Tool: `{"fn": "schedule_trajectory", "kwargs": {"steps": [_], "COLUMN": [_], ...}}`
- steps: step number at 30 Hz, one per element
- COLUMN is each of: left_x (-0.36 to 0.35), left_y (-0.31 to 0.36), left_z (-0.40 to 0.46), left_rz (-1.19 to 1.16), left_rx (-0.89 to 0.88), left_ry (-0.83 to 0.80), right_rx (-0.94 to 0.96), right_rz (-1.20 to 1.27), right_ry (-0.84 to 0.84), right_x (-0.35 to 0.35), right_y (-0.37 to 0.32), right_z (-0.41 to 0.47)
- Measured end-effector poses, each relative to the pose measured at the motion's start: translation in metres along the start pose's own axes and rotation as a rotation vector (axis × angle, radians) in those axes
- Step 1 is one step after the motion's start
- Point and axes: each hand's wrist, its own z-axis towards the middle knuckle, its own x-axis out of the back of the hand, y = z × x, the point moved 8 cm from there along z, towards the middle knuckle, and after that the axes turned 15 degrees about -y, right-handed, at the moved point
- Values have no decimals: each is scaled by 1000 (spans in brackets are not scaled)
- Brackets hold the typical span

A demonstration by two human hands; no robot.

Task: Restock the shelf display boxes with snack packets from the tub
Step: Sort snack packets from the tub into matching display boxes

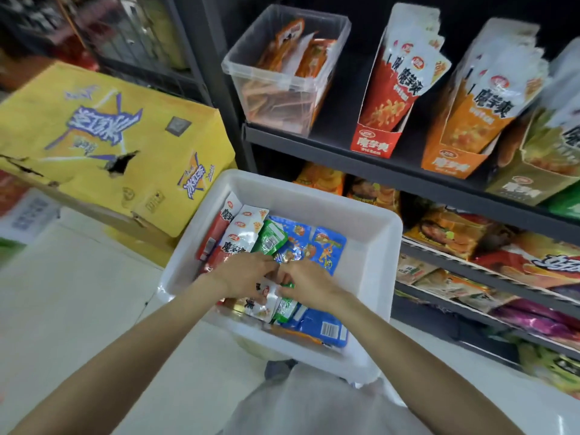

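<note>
Forearms reach up from the bottom of the frame, and both my hands sit together in the tub (370, 255) at centre. My left hand (248, 274) has its fingers curled down onto the red-and-white packets (238, 237); my right hand (306, 285) pinches a green packet (287, 304) at its top edge. Whether the left actually grips anything I cannot tell. Blue packets (328, 251) lie just beyond my fingers, with more near the tub's lower rim. A yellow carton (103, 133) stands at left of the tub. On the shelf (329, 149) at upper right, a clear bin (282, 76) holds orange packets, and beside it stand a red box (381, 133), an orange box (455, 152) and a green box (527, 183), all filled.
</note>
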Motion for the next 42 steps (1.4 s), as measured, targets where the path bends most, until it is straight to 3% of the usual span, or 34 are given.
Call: {"fn": "schedule_trajectory", "kwargs": {"steps": [4,7,11,14,17,20,23,26,28,32,36,42], "left_x": [3,14,49,71,86,93,99,110,126,167,217,301], "left_y": [-4,-11,-23,-35,-37,-29,-13,2,23,78,122,208], "left_z": [12,13,0,-21,-37,-42,-45,-46,-45,-37,-27,-24], "left_rz": [-83,-152,-311,-589,-906,-1204,-1352,-1432,-1318,-860,-566,-382], "left_rx": [-37,-94,-130,-94,-98,-157,-186,-247,-307,-318,-334,-593], "left_ry": [-49,18,354,628,779,808,815,836,803,746,831,1069], "right_rx": [-11,-9,-60,-48,-6,19,47,97,97,55,-31,-160], "right_rz": [85,184,282,455,650,756,734,731,740,714,506,186], "right_ry": [44,152,297,421,557,616,582,650,752,925,1071,1401], "right_x": [-3,6,20,35,56,71,79,91,101,125,155,203], "right_y": [1,3,16,27,37,45,46,48,55,71,82,101], "right_z": [3,-3,-16,-32,-54,-72,-82,-99,-118,-162,-213,-296]}}
